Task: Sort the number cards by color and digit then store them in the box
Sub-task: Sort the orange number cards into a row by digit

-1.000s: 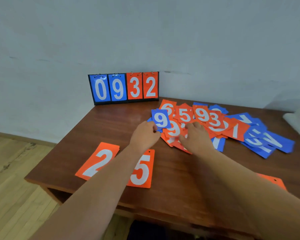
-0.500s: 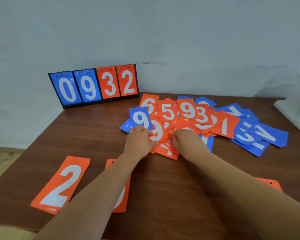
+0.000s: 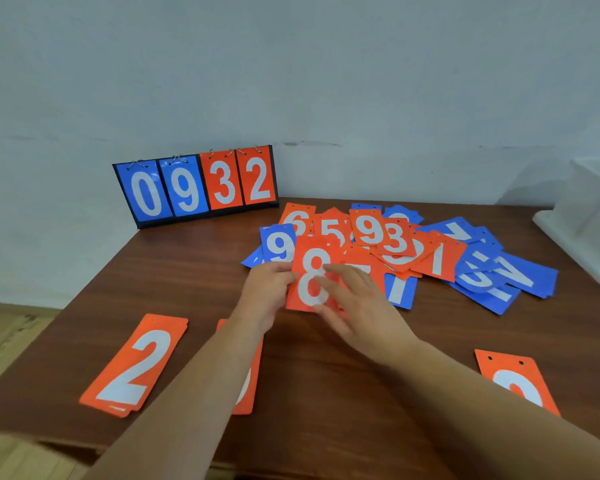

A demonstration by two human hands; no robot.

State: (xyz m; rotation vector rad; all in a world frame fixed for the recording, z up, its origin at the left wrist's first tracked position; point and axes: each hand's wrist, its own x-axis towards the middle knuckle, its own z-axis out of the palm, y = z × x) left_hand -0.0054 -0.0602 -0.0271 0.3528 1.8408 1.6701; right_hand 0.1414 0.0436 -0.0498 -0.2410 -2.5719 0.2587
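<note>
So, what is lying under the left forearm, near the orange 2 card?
An orange card lies flat on the table, right of the orange 2 card. The left forearm covers most of it, so only an orange strip and a trace of white show; its digit cannot be read.

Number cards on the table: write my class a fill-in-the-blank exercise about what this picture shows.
1. The scoreboard by the wall reads ____.
2. The left hand holds an orange card bearing the digit ____.
3. The orange stack at the table's near left corner shows the digit ____.
4. The 9 card just behind the left hand is coloured ____.

Missing words: 0932; 8; 2; blue
</note>
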